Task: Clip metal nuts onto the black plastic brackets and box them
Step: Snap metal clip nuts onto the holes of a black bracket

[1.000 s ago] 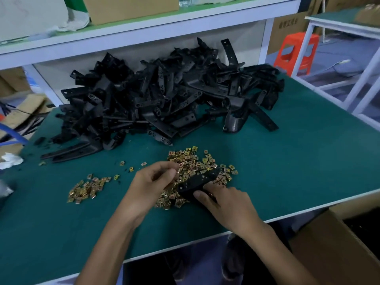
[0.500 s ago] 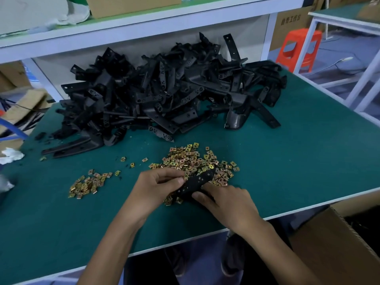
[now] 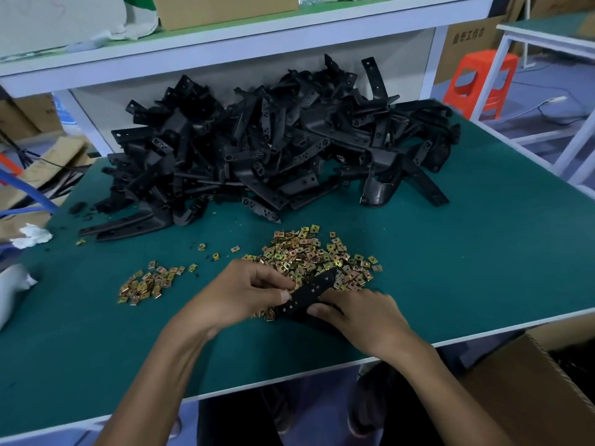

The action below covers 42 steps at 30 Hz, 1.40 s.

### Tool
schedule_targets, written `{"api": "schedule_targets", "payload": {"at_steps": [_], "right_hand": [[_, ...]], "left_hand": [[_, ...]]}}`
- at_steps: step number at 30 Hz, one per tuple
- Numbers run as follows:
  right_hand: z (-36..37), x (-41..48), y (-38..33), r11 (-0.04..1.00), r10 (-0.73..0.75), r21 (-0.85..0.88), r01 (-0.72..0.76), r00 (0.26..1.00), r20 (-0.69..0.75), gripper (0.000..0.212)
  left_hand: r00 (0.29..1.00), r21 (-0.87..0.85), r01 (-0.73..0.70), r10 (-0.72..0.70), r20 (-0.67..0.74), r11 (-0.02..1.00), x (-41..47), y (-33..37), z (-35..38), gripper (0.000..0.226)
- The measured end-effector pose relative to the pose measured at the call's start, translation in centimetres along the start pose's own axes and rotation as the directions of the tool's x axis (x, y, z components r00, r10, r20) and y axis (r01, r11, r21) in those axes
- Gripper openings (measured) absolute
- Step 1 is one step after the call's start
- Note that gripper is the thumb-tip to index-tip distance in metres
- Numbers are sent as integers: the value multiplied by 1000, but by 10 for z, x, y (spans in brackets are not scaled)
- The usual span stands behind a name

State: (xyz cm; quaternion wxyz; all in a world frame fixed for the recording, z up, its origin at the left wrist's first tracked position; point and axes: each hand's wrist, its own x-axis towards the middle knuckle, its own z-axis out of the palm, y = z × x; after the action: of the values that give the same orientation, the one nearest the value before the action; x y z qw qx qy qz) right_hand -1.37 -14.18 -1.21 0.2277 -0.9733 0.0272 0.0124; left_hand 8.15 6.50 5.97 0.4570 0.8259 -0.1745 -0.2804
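Note:
A black plastic bracket (image 3: pixel 310 294) with small square holes lies low over the green table, gripped at its near end by my right hand (image 3: pixel 357 317). My left hand (image 3: pixel 244 294) has its fingers curled at the bracket's left edge, thumb against it; whether a nut sits between the fingertips is hidden. Just behind lies a large heap of gold metal nuts (image 3: pixel 309 255). A smaller heap of nuts (image 3: pixel 148 283) lies to the left. A big pile of black brackets (image 3: pixel 273 149) fills the back of the table.
An open cardboard box (image 3: pixel 528 391) stands below the table's front right edge. A white shelf (image 3: pixel 225 59) runs over the bracket pile. White rags (image 3: pixel 32 236) lie at the left edge. An orange stool (image 3: pixel 479 82) stands far right.
Both hands have stayed together on the bracket over the nut heap. My left thumb has closed in against the bracket's left edge, and the bracket's far end has tilted slightly.

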Motion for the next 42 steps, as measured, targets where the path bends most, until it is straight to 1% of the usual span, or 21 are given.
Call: {"api": "schedule_targets", "payload": {"at_steps": [2, 4, 7, 10, 12, 14, 15, 17, 19, 21, 24, 26, 30, 37, 39, 42], "right_hand": [[-1, 0, -2, 1000, -1, 17, 1, 1000, 19, 32], [-2, 1, -3, 1000, 0, 16, -1, 1000, 29, 28], [-1, 2, -1, 1000, -1, -3, 2, 1000, 25, 35], [1, 2, 0, 1000, -9, -22, 9, 1000, 10, 43], [1, 3, 0, 1000, -6, -23, 6, 1000, 3, 47], [2, 5, 0, 1000, -1, -17, 1, 1000, -3, 53], [2, 5, 0, 1000, 2, -12, -2, 1000, -15, 55], [4, 3, 0, 1000, 6, 9, -5, 999, -45, 50], [6, 2, 0, 1000, 1, 27, 1, 997, -73, 43], [8, 1, 0, 999, -1, 36, 5, 994, -109, 44], [10, 2, 3, 999, 5, 53, 3, 990, -140, 46], [12, 3, 3, 999, 2, 47, 5, 989, -147, 49], [13, 4, 4, 999, -2, 46, 9, 987, -163, 49], [12, 5, 3, 1000, -4, 27, 8, 989, -146, 50], [11, 4, 4, 1000, -4, 29, 8, 989, -147, 47], [12, 2, 3, 1000, 3, 19, 0, 990, -144, 48]], "left_hand": [[1000, -27, 3, -3, -1, 1000, -1, -2, 1, 16], [999, 22, -28, 29, -30, 999, 0, -2, 3, 14], [996, 76, -54, 59, -60, 996, -1, -3, 6, 14], [998, -6, -26, 26, -62, 1000, -7, -8, 12, 16], [992, -35, -32, 27, -121, 999, -10, -12, 19, 17], [975, 4, -76, 75, -208, 997, -11, -16, 26, 21], [970, 18, -99, 100, -223, 995, -12, -17, 29, 23], [966, 62, -122, 133, -224, 991, -14, -17, 33, 30], [958, 142, -115, 147, -248, 983, -14, -18, 35, 39], [947, 222, -101, 162, -278, 970, -13, -19, 36, 44], [916, 381, -135, 262, -304, 915, -11, -21, 38, 38], [891, 443, -169, 329, -312, 880, -9, -23, 39, 35], [847, 477, -233, 417, -328, 847, -6, -31, 42, 27], [779, 569, -333, 560, -284, 752, -5, -34, 42, 24], [774, 571, -343, 569, -279, 746, -4, -33, 42, 23], [821, 503, -348, 516, -245, 791, -3, -33, 38, 20]]}}
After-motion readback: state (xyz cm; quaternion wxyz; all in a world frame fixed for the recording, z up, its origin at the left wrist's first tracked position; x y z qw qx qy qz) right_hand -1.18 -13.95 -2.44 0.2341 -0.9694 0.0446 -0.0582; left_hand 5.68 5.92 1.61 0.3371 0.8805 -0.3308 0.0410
